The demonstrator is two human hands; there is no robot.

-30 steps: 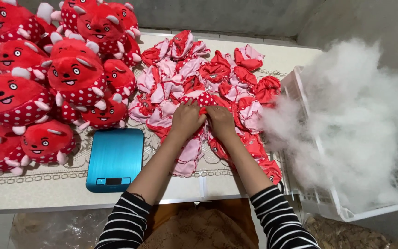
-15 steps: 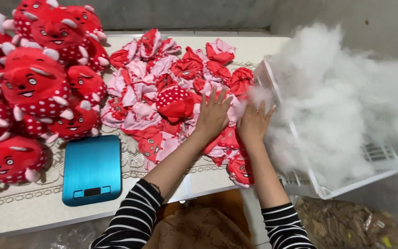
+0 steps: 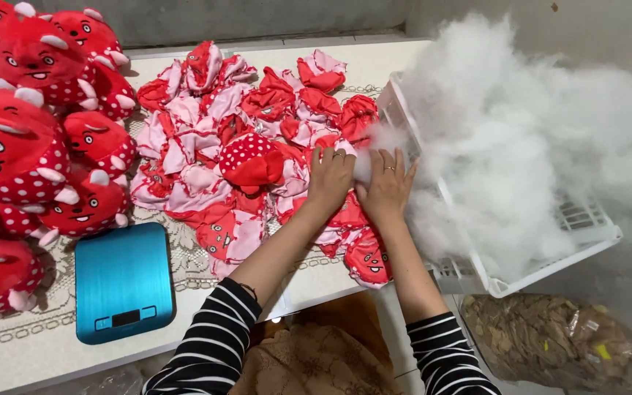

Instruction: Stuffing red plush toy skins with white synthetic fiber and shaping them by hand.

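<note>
Between our two hands we pinch a small tuft of white stuffing: the left hand presses it from one side with fingers spread, the right hand from the other, so both are closed on it rather than loose. The tuft sits just beside the near corner of the white plastic basket, right at the edge of the big cloud of white fibre that overflows the basket.

Under our wrists, on the side away from the basket, lies a heap of unstuffed red and pink toy skins, one of them partly filled and dotted white. Beyond that heap, farther from the basket, stand the finished red plush toys. A blue kitchen scale lies on the table, well apart from the basket. Below the basket, a clear bag of brown material rests on the floor.
</note>
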